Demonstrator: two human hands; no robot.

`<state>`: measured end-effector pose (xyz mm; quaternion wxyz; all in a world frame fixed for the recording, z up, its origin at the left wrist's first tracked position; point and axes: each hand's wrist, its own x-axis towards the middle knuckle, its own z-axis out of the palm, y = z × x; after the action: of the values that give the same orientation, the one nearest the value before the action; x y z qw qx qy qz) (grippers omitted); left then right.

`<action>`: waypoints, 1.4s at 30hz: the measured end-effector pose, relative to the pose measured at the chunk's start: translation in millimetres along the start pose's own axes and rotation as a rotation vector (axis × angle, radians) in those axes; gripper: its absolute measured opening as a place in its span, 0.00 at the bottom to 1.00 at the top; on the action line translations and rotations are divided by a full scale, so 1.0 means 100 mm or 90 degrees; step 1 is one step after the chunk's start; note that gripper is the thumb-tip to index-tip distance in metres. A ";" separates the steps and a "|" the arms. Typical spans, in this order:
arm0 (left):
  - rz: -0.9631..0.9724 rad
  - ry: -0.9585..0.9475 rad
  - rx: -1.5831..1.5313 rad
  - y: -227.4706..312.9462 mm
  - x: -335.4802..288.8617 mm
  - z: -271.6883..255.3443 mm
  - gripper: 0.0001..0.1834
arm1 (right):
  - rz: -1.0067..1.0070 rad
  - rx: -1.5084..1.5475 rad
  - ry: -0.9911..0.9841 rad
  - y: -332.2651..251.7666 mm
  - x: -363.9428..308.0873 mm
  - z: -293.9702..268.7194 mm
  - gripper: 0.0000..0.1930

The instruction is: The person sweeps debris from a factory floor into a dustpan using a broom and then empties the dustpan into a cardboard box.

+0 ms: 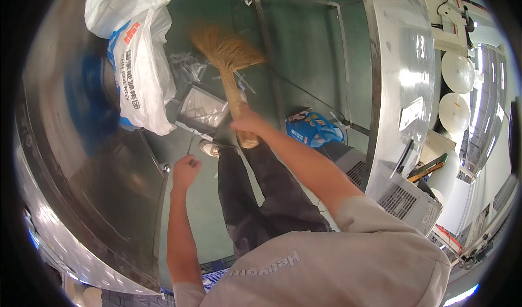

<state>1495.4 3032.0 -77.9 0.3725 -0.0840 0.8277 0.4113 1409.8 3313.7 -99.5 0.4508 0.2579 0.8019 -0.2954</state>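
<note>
My right hand is wrapped round the handle of a straw broom. The broom's bristles fan out over the green floor, somewhat blurred. Left of the handle a dustpan rests on the floor with clear plastic scraps inside. My left hand is closed in a fist nearer to me. A thin dark rod runs from the dustpan toward that fist, and a dark end shows in it, apparently the dustpan's handle. Loose clear plastic litter lies just beyond the dustpan.
A white plastic sack hangs by the metal table on the left. A metal frame stands on the floor ahead. To the right are a blue bag, a grey vented box and a steel-sided bench. A cable crosses the floor.
</note>
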 end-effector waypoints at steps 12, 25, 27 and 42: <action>-0.055 0.072 -0.030 0.06 -0.44 0.34 0.14 | -0.058 0.108 -0.084 0.79 -1.16 -1.16 0.50; -0.220 0.119 -0.077 -0.33 -1.15 0.47 0.18 | -0.029 -0.206 -0.195 1.56 -0.82 0.06 0.49; -0.218 0.126 -0.074 -0.48 -1.29 0.49 0.18 | -0.052 -0.130 -0.206 1.88 -1.28 -0.05 0.48; -0.114 0.087 -0.060 -1.68 -1.65 0.44 0.18 | 0.021 -0.028 -0.100 1.81 -1.60 2.05 0.51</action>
<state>1710.8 2928.7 -85.6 0.3458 -0.2027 0.8203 0.4080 1723.0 3270.7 -89.1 0.5229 0.2370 0.7658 -0.2898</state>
